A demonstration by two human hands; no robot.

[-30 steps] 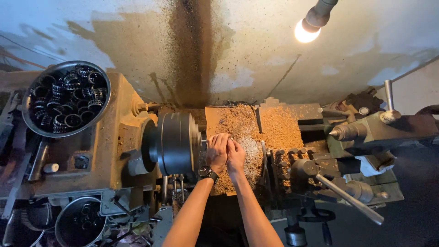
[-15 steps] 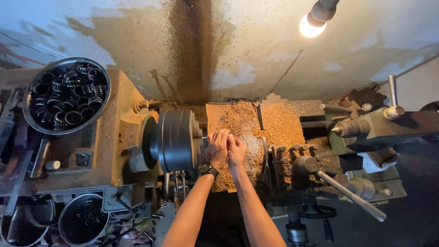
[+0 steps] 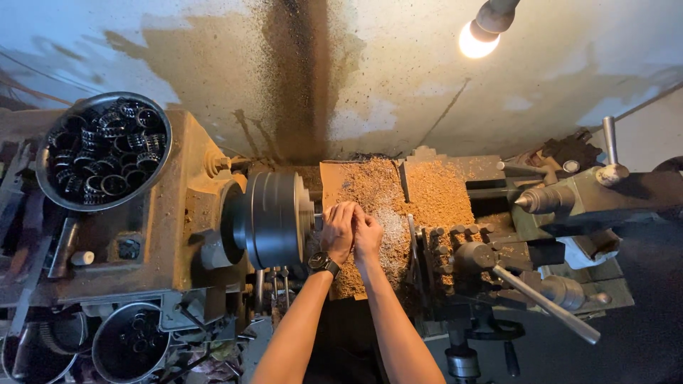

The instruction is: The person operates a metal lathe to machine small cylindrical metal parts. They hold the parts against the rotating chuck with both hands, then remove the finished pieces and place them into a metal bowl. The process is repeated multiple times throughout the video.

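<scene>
Both my hands are together just right of the lathe chuck (image 3: 274,219), a dark round drum on the old lathe's headstock (image 3: 167,235). My left hand (image 3: 339,229), with a black wristwatch, curls at the chuck's face. Beside it and touching it, my right hand (image 3: 367,235) has its fingers bent. What the fingers hold is hidden; I cannot tell if a part is between them. Brass-coloured chips (image 3: 420,192) cover the bed behind my hands.
A metal bowl (image 3: 50,188) of several dark ring-shaped parts sits atop the headstock, far left. Another bowl (image 3: 107,341) is low at left. The tool post (image 3: 445,252) and its long handle (image 3: 544,302) are at right, the tailstock centre (image 3: 544,200) beyond. A lit lamp (image 3: 484,28) hangs above.
My hands stay at the chuck, fingers shifting slightly. The view has drifted a little; nothing else visibly moved.
</scene>
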